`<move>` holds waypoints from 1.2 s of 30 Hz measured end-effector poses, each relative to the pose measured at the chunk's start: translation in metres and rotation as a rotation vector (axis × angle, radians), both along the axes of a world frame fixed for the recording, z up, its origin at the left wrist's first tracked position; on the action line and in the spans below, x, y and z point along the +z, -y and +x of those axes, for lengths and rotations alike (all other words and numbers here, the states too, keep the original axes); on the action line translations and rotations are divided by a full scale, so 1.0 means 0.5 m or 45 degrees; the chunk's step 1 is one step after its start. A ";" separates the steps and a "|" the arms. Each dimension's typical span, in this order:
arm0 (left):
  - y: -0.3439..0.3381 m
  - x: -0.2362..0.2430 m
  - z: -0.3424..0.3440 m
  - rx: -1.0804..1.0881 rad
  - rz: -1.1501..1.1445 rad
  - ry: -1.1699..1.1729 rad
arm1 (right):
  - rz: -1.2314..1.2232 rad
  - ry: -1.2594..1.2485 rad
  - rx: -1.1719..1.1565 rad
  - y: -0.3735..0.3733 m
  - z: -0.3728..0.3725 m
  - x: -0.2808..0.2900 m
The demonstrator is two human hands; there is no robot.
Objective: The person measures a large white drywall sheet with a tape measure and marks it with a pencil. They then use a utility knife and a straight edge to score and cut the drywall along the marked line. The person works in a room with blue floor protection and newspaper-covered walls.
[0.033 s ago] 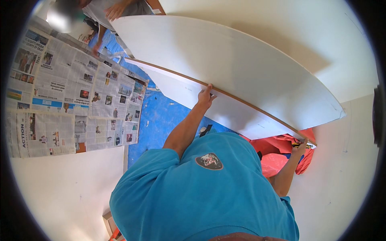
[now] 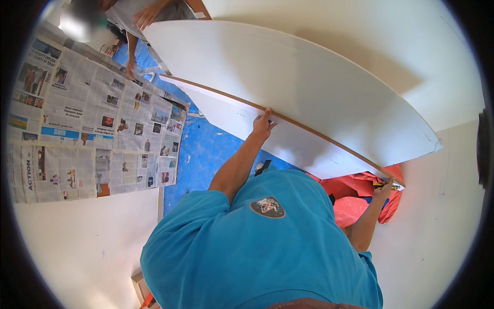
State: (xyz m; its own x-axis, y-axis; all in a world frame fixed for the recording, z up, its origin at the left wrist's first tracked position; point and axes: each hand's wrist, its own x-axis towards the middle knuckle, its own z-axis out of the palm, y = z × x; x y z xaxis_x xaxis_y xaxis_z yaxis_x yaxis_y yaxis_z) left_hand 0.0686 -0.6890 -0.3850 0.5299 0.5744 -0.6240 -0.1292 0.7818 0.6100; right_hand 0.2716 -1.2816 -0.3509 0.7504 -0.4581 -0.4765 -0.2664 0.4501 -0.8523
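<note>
Fingers of both hands clamp the brown top edge of a long white board point(image 2: 309, 87).

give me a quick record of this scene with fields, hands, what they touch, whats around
left hand: left hand gripping the brown top edge of the white board, fingers curled over it
right hand: right hand at the board's far right corner, over the red plastic sheet
second board: larger white panel leaning behind it
other person: hand on the panel's far end
floor: blue tarp
wall covering: newspaper sheets at left
clothing: blue shirt
</note>
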 end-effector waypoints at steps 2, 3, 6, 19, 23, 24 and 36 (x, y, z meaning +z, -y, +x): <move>-0.005 -0.001 0.001 -0.011 -0.023 -0.021 | -0.062 -0.084 -0.039 -0.009 0.003 0.007; -0.016 -0.001 0.012 -0.026 0.015 0.037 | -0.025 -0.033 0.017 -0.018 0.010 0.007; -0.022 -0.004 0.015 -0.029 0.022 0.050 | 0.034 -0.024 -0.008 -0.027 0.017 0.005; -0.030 0.012 0.017 -0.078 0.010 0.005 | 0.160 0.068 0.146 0.032 0.039 -0.086; -0.038 -0.008 0.017 -0.077 -0.022 0.059 | 0.326 0.041 0.196 0.023 0.035 -0.118; -0.041 -0.017 0.011 -0.080 0.027 0.015 | 0.251 0.007 0.236 0.020 0.028 -0.128; -0.185 -0.114 -0.008 -1.222 1.558 -0.086 | 0.676 0.143 -0.237 -0.119 -0.003 -0.160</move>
